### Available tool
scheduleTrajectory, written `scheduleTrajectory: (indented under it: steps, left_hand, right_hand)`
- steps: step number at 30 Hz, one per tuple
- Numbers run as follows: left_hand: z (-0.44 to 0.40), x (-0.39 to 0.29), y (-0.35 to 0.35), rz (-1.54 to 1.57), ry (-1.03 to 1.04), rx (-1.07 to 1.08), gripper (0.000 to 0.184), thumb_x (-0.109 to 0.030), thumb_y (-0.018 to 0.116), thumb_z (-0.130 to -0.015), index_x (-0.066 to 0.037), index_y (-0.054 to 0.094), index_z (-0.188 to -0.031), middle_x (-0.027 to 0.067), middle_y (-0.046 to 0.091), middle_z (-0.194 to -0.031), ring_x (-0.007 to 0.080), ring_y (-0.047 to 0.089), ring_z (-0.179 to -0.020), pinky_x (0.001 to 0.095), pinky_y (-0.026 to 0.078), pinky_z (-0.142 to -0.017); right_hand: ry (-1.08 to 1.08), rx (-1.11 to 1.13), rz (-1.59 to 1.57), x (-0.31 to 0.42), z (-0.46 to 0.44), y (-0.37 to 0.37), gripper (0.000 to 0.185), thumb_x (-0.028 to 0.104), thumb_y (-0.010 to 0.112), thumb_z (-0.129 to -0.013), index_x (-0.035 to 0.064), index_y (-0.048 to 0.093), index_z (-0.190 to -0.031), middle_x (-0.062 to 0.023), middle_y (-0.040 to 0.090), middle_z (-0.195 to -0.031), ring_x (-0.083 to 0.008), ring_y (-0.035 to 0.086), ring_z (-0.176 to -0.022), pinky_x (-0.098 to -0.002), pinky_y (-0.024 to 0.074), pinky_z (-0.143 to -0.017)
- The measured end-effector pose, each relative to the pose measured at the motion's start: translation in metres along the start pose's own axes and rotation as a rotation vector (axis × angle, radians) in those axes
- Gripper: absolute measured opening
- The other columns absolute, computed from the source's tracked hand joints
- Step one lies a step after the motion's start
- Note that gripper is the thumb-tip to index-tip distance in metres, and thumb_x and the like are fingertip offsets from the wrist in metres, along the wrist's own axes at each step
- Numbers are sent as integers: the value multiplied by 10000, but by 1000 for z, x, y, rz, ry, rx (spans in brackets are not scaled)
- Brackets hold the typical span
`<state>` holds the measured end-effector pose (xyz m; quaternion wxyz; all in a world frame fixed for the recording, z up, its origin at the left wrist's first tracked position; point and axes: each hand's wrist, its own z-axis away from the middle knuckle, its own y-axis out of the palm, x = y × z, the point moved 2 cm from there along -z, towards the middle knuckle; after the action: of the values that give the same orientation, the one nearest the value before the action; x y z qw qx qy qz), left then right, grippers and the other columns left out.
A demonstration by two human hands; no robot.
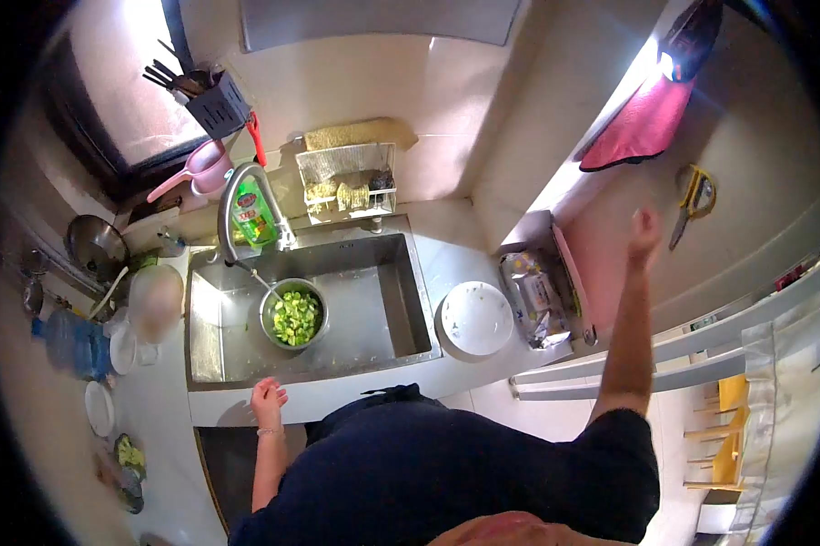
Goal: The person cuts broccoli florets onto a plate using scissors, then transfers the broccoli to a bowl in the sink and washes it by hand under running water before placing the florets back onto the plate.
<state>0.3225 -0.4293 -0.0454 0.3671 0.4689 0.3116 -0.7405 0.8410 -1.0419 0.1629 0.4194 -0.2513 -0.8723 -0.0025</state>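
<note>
My left hand (269,400) hovers at the front edge of the counter, just below the sink (364,353), its fingers loosely curled with nothing seen in them. Out to the right, my right hand (644,238) is raised near the wall, blurred, so its fingers are unclear. Inside the sink stands a metal bowl (322,338) of chopped green vegetables (297,317), with a utensil handle (266,284) leaning out to the upper left. A white bowl (477,318) rests on the counter right of the sink, between the sink and a plastic package (535,296).
Behind the sink are a faucet (231,214), a green soap bottle (253,217), a sponge rack (346,173) and a knife holder (219,107). Plates (100,409) and a blue-tinted container (71,344) line the left counter. A pink cloth (642,127) hangs at the right.
</note>
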Motion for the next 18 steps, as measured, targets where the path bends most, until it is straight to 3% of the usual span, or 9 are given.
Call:
scheduleTrajectory:
  steps: [1, 2, 3, 6, 8, 11, 14, 16, 18]
  left_hand:
    - [-4, 0, 0, -15, 24, -3, 208, -53, 440, -865, -28, 491, -1065, 94, 562, -923, 151, 579, -715, 260, 504, -581]
    - [-4, -4, 1, -3, 31, -26, 208, -59, 443, -868, -34, 489, -1069, 92, 564, -925, 153, 580, -709, 265, 506, -579]
    - [-1, -12, 1, 8, 36, -51, 208, -65, 446, -871, -40, 487, -1074, 90, 566, -928, 155, 582, -702, 270, 508, -577]
    - [3, -14, -3, 46, 54, -121, 217, -73, 451, -871, -42, 482, -1084, 93, 568, -935, 162, 582, -700, 278, 509, -577]
    - [6, -6, -12, 72, 38, -167, 222, -65, 446, -866, -36, 482, -1083, 95, 566, -939, 164, 581, -706, 276, 508, -577]
    - [4, 12, -24, 114, -30, -215, 223, -50, 439, -859, -28, 483, -1076, 93, 562, -944, 164, 578, -715, 270, 505, -575]
    - [4, 15, -28, 130, -73, -228, 222, -60, 447, -861, -31, 482, -1078, 92, 559, -947, 167, 577, -723, 272, 503, -579]
    - [-2, 13, -30, 97, -68, -225, 218, -69, 450, -864, -33, 483, -1077, 92, 557, -952, 170, 576, -732, 270, 501, -587]
    - [-7, 8, -30, 107, -44, -215, 216, -79, 450, -869, -37, 484, -1078, 90, 555, -956, 172, 575, -742, 270, 500, -599]
  right_hand:
    - [-509, -106, 125, 33, -49, 5, 425, -5, 548, -743, 5, 501, -1165, -144, 539, -1121, -255, 523, -1020, -325, 403, -882]
    - [-535, -130, 391, 86, -76, 5, 451, -7, 558, -726, 10, 496, -1173, -149, 515, -1154, -297, 495, -1059, -364, 404, -891]
    - [-613, -118, 442, 95, -118, 7, 482, -2, 554, -721, 19, 476, -1196, -165, 501, -1167, -320, 486, -1061, -383, 394, -913]
    - [-663, -159, 471, 130, -181, 23, 506, 2, 523, -714, 25, 455, -1215, -198, 521, -1145, -327, 495, -1061, -378, 386, -930]
    - [-735, -124, 317, 156, -186, 36, 501, -6, 496, -705, 29, 466, -1204, -196, 523, -1145, -318, 486, -1087, -384, 373, -946]
    - [-797, -258, 465, 147, -196, 45, 490, -28, 473, -694, 26, 489, -1181, -169, 540, -1145, -266, 568, -946, -341, 439, -844]
    - [-676, -241, 383, 146, -188, 48, 477, -38, 458, -686, 29, 516, -1154, -154, 581, -1085, -213, 596, -727, -305, 470, -662]
    - [-787, -259, 500, 163, -179, 47, 481, -40, 447, -683, 43, 527, -1150, -147, 605, -1035, -192, 571, -639, -298, 448, -581]
    - [-799, -265, 623, 171, -175, 45, 455, -7, 474, -693, 70, 548, -1136, -141, 610, -1024, -216, 561, -709, -324, 429, -646]
